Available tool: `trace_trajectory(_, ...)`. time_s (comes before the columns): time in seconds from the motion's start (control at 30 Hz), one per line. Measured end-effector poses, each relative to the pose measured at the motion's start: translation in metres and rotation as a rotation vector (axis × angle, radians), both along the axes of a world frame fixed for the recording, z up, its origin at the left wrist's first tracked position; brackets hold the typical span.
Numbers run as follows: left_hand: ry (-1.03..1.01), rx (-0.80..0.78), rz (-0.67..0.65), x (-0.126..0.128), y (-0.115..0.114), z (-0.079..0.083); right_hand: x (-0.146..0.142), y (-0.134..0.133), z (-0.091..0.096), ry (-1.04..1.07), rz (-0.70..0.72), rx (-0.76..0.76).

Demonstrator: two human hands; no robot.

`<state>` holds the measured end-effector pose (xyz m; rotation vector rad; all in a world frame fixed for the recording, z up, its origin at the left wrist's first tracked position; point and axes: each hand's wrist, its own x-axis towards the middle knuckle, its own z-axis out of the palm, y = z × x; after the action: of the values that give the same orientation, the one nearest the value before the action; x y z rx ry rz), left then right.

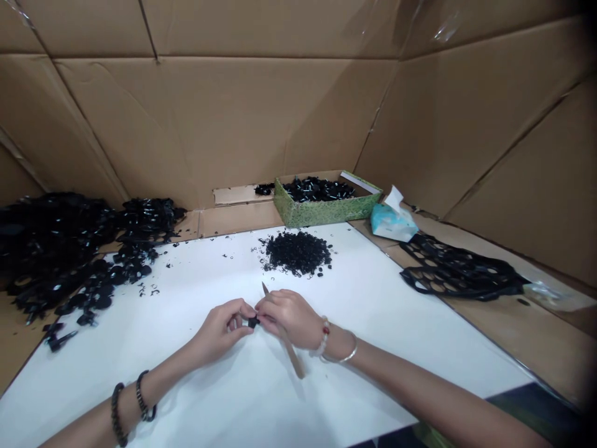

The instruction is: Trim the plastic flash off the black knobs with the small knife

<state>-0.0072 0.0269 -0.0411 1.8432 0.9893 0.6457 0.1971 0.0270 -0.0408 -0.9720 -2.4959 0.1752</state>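
Note:
My left hand (222,328) pinches a small black plastic part (252,322) between its fingertips over the white sheet (196,379). Right beside it, my right hand (290,316) is closed round a thin knife with a wooden handle (290,353); its blade tip (264,288) points up and away from me. The two hands meet at the black part. Beads circle my left wrist, and a bangle and bead bracelet sit on my right.
A heap of tiny black rings (297,252) lies just beyond my hands. A big pile of black parts (69,249) fills the left. A green box (321,208) of black pieces, a tissue pack (392,221) and black honeycomb frames (454,274) are at the right. Cardboard walls surround everything.

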Motion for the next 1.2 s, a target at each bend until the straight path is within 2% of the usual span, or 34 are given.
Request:
trace_trajectory(0.17,-0.125,-0.091,-0.042,-0.003,0.005,-0.003,0.005,0.005,0.002,0.358,0.024,-0.547)
trace_trajectory(0.23,-0.190,-0.128,-0.007,-0.002,0.006,-0.004,0.004,0.007,0.000,0.473,0.000,-0.682)
trace_trajectory(0.3,-0.257,-0.154,0.048,-0.001,0.005,-0.004,0.002,0.008,-0.002,0.559,-0.041,-0.723)
trace_trajectory(0.5,-0.319,-0.172,0.131,0.004,0.002,-0.006,-0.009,0.004,-0.003,0.688,-0.092,-0.562)
trace_trajectory(0.7,-0.396,-0.226,0.167,0.008,0.000,-0.008,-0.010,0.000,0.002,0.611,-0.137,-0.345)
trace_trajectory(0.97,-0.403,-0.263,0.106,0.008,0.000,-0.006,-0.006,0.000,-0.001,0.524,-0.091,-0.358)
trace_trajectory(1.2,-0.375,-0.259,0.059,0.008,0.001,-0.011,-0.008,-0.001,-0.007,0.500,-0.077,-0.265)
